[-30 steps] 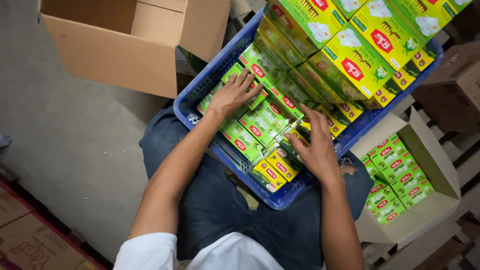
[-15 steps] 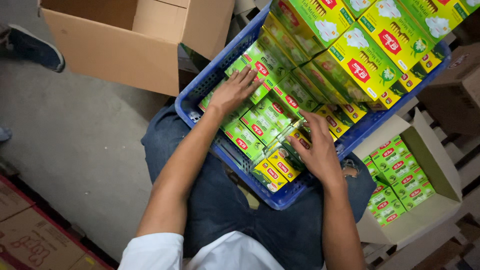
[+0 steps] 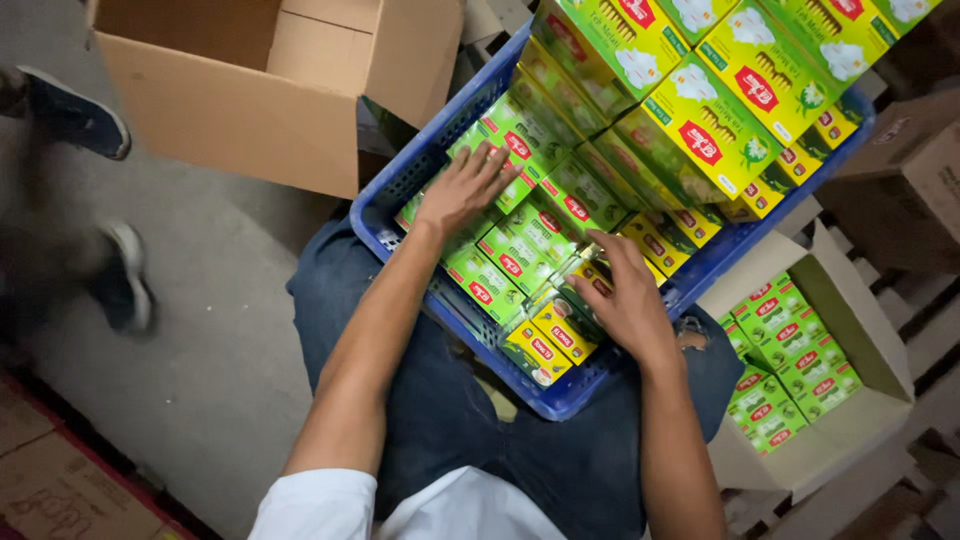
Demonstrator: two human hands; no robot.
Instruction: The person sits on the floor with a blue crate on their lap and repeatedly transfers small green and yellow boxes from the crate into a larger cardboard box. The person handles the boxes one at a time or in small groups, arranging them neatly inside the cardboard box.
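A blue plastic crate (image 3: 400, 190) rests on my lap, packed with green and yellow tea boxes (image 3: 520, 250). My left hand (image 3: 464, 188) lies flat with fingers spread on the green boxes at the crate's near left corner. My right hand (image 3: 625, 300) curls over a clear-wrapped pack of small yellow boxes (image 3: 575, 285) near the crate's front edge, fingers bent around it. Larger green and yellow boxes (image 3: 715, 125) are stacked at the crate's far end.
An open brown carton (image 3: 260, 95) stands at the upper left. A second carton (image 3: 830, 400) with green boxes inside sits at the right by my knee. Another person's shoes (image 3: 110, 280) pass on the grey floor at left. More cartons (image 3: 50, 480) lie at the bottom left.
Another person's feet have walked into view on the left. My right hand has slid slightly down and left over the wrapped pack. My left hand stays on the green boxes.
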